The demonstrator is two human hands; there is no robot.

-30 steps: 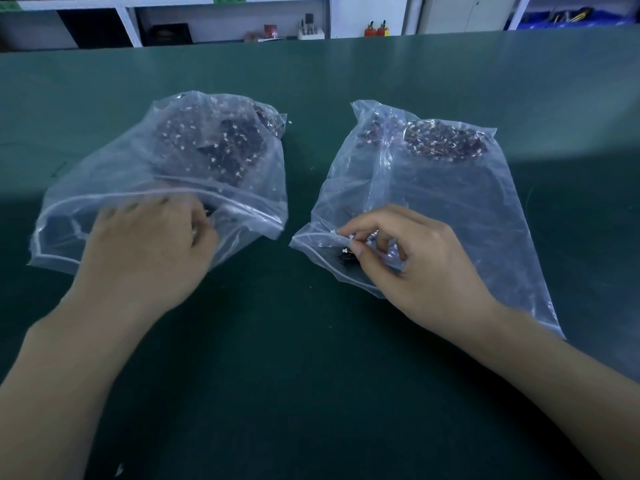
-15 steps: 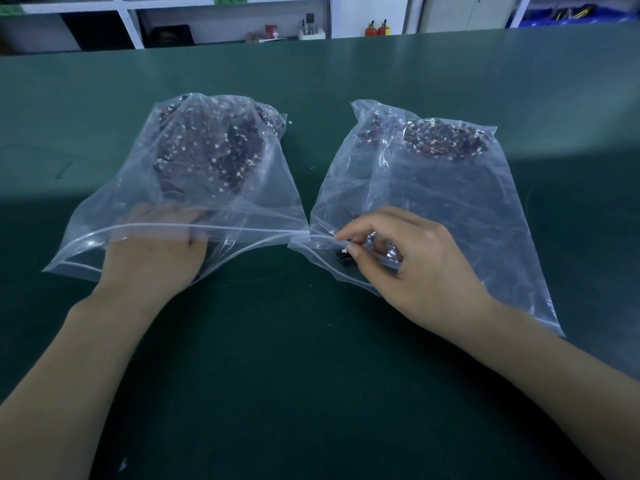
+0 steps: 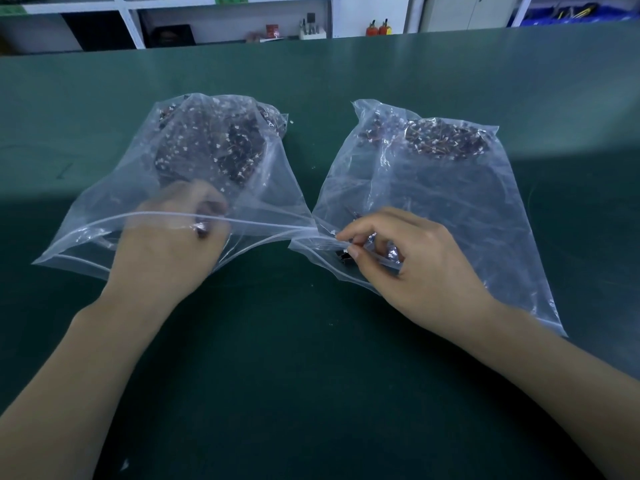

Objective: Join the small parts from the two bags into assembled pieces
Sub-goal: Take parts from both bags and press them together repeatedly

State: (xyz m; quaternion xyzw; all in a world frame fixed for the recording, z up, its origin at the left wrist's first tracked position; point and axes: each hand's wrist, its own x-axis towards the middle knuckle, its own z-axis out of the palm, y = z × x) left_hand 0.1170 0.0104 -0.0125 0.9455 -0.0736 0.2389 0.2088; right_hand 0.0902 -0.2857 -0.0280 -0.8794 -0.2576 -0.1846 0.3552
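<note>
plastic bags (image 3: 433, 188) hold both hands (image 3: 173, 244)

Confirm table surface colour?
Dark green table surface, plain with no pattern, best seen in the head view.

two clear plastic bags: a left bag (image 3: 104, 216) and a right bag (image 3: 450, 209). two hands: a left hand (image 3: 169, 244), a right hand (image 3: 415, 268). one green worktop (image 3: 311, 358). each bag holds small parts (image 3: 214, 147), perhaps hundreds, too many to count.
</note>
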